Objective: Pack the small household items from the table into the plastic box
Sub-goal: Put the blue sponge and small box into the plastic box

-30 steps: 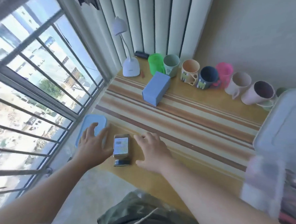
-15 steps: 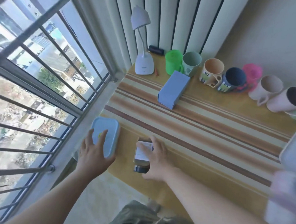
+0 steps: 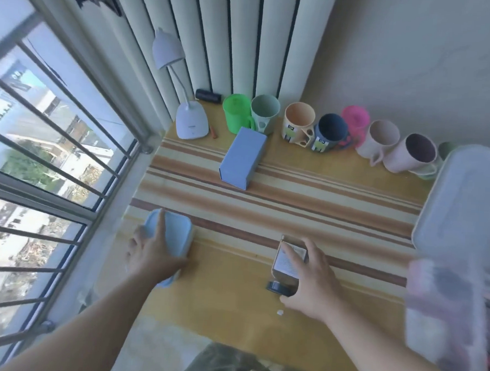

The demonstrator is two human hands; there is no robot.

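Note:
My left hand (image 3: 156, 258) grips a flat light-blue container (image 3: 176, 235) at the table's near left corner, by the window. My right hand (image 3: 311, 282) is closed around a small brown jar with a white label and black cap (image 3: 286, 265), lying on its side on the striped tablecloth (image 3: 308, 194). The clear plastic box (image 3: 453, 304) shows blurred at the right edge, and its translucent lid (image 3: 470, 202) lies beyond it.
A blue carton (image 3: 242, 158) lies mid-table. Along the back wall stand a white desk lamp (image 3: 191, 123), a small black object (image 3: 208, 95) and a row of several mugs, from green (image 3: 236, 114) to pale pink (image 3: 412, 157). A barred window runs along the left.
My left hand moved from beside the jar onto the blue container and took hold of it. My right hand closed on the jar and carried it to the right.

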